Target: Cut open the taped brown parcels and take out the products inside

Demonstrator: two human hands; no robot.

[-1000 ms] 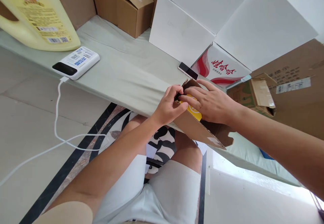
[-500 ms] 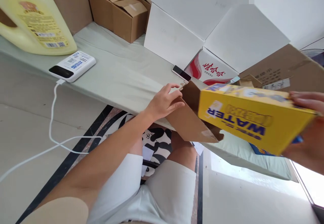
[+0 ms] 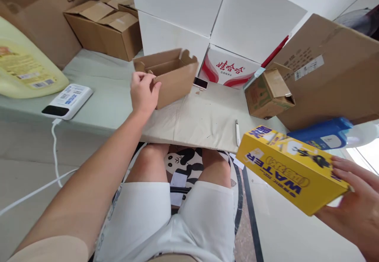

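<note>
My left hand [image 3: 145, 92] pinches the near left end of an open brown cardboard box [image 3: 176, 84], which is tilted above the cloth-covered bench [image 3: 207, 114]. The box's top faces up and I see into part of its inside. At the right, my right hand [image 3: 355, 198] grips the end of a yellow box [image 3: 284, 171] printed with WATER in blue. That yellow box is held in the air past the bench's front edge, apart from the brown one. My right fingers lie over its top, with the thumb beneath.
A white power bank [image 3: 68, 100] with a cable and a yellow jug [image 3: 26, 64] stand at left. Behind are brown cartons [image 3: 103, 32] and a red-white carton [image 3: 229, 66]. A small carton [image 3: 268, 92], a box cutter [image 3: 237, 132] and a blue bottle [image 3: 325, 133] lie at right.
My left hand has swung the brown box left and back over the bench, away from the yellow box. The yellow box stays in my right hand, slightly lower. The view has shifted right.
</note>
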